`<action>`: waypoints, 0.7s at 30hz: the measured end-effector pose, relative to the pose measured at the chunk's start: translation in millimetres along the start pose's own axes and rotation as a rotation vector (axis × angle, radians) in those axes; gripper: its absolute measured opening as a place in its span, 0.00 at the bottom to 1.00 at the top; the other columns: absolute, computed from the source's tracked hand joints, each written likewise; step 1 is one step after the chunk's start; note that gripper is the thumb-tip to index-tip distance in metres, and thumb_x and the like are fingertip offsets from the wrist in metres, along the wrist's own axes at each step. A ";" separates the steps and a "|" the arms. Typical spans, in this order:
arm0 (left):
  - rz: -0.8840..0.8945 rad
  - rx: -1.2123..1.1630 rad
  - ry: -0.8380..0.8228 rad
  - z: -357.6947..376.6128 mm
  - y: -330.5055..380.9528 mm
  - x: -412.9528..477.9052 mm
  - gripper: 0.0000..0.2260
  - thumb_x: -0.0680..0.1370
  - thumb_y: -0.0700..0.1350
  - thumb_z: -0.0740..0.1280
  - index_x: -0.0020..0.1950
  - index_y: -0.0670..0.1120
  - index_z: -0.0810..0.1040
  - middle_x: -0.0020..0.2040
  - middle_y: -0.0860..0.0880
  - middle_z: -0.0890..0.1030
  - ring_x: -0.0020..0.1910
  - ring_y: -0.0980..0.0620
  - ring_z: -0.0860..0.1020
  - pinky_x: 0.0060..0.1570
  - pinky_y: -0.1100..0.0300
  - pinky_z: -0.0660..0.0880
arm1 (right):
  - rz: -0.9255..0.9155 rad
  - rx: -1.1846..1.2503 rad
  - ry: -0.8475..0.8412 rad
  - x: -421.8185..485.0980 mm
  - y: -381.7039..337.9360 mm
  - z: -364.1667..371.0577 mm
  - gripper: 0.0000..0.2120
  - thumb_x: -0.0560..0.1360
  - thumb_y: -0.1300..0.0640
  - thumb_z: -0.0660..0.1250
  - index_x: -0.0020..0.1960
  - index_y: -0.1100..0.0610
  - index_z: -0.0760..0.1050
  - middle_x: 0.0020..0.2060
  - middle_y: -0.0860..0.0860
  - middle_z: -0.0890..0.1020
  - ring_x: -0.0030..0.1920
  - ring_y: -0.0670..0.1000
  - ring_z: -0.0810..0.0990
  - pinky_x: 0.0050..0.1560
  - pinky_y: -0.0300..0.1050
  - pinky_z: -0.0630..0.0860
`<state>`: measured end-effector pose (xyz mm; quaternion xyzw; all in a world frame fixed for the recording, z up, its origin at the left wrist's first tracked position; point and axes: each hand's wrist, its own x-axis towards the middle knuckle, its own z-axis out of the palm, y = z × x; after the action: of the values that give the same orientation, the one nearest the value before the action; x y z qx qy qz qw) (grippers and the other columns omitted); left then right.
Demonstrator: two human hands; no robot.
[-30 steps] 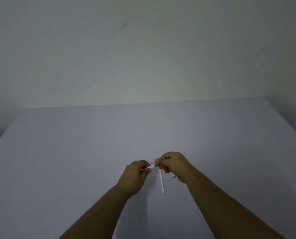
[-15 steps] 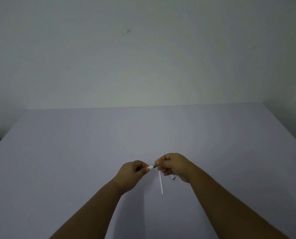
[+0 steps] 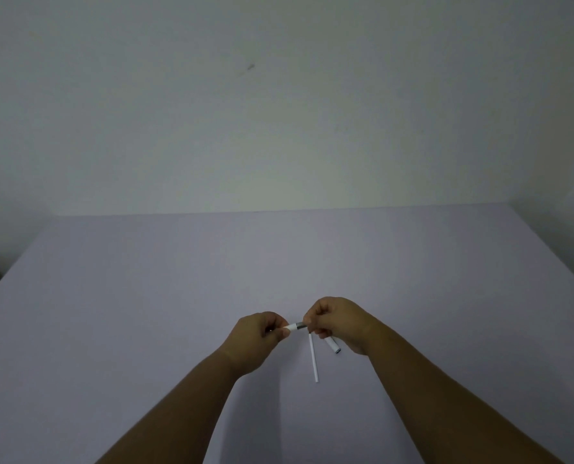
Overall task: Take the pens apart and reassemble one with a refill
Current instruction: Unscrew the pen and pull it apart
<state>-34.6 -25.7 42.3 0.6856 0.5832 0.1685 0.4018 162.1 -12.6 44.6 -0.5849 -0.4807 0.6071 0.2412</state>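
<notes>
Both hands meet over the middle of the table. My left hand (image 3: 260, 329) is closed around one end of a white pen (image 3: 295, 327), and my right hand (image 3: 337, 321) pinches its other end, where a dark grey section shows. Only a short stretch of the pen is visible between the fists. A thin white refill tube (image 3: 313, 358) lies on the table just below the hands, pointing toward me. A short white pen piece (image 3: 332, 345) sticks out from under my right hand; whether the hand holds it or it rests on the table I cannot tell.
The lilac table (image 3: 145, 313) reaches back to a plain pale wall. Its left and right edges fall away at the sides of the view.
The hands have stayed together on the pen with only slight shifts. The camera tilted, so the table's far edge sits lower in view.
</notes>
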 end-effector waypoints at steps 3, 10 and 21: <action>-0.001 -0.004 0.007 -2.2 0.8 0.5 0.07 0.77 0.48 0.65 0.46 0.46 0.80 0.31 0.54 0.73 0.29 0.57 0.67 0.31 0.66 0.65 | 0.006 0.043 -0.048 1.8 -0.1 -1.6 0.05 0.71 0.65 0.70 0.42 0.57 0.78 0.37 0.52 0.81 0.38 0.49 0.79 0.42 0.39 0.77; 0.005 0.004 -0.001 -5.3 1.8 1.6 0.08 0.77 0.48 0.65 0.47 0.45 0.80 0.32 0.53 0.73 0.30 0.57 0.68 0.31 0.66 0.65 | 0.015 -0.002 -0.004 3.3 -4.4 -0.1 0.04 0.72 0.61 0.70 0.38 0.57 0.78 0.35 0.53 0.82 0.36 0.49 0.78 0.39 0.40 0.77; 0.018 0.007 0.011 -5.1 3.7 3.1 0.08 0.77 0.48 0.65 0.48 0.45 0.80 0.33 0.54 0.74 0.30 0.57 0.68 0.32 0.66 0.64 | 0.019 0.027 -0.038 5.1 -7.3 -1.1 0.06 0.72 0.66 0.69 0.40 0.57 0.78 0.37 0.54 0.80 0.38 0.50 0.78 0.41 0.40 0.78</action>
<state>-34.9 -20.9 47.4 0.6915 0.5796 0.1738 0.3946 160.2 -4.8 48.6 -0.5745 -0.4715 0.6268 0.2341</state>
